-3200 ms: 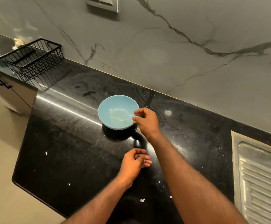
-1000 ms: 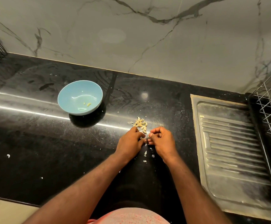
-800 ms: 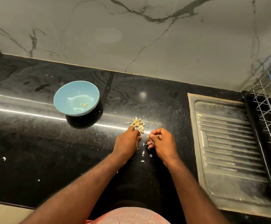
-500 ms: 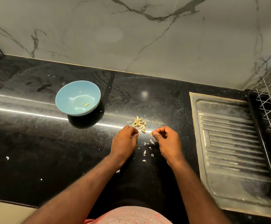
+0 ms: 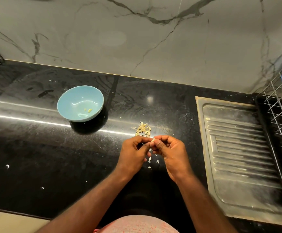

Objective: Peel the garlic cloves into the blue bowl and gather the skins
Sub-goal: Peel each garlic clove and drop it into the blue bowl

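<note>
Garlic clove [image 5: 153,140] sits pinched between your left hand [image 5: 133,153] and right hand [image 5: 172,153], both curled round it at frame centre. Nick its skin with a thumbnail, dropping flakes onto the loose skins [image 5: 149,159] below; blue bowl [image 5: 66,101] sits left of centre.

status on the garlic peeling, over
Both busy: left hand and right hand pinch one garlic clove. Two peeled pieces in blue bowl, pile beyond the hands. Loose skin bits on counter, nothing blocking the bowl.

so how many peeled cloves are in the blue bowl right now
2. A smaller clove and a larger clove lie side by side in the bottom of the blue bowl, right of its centre. None look hidden.
</note>
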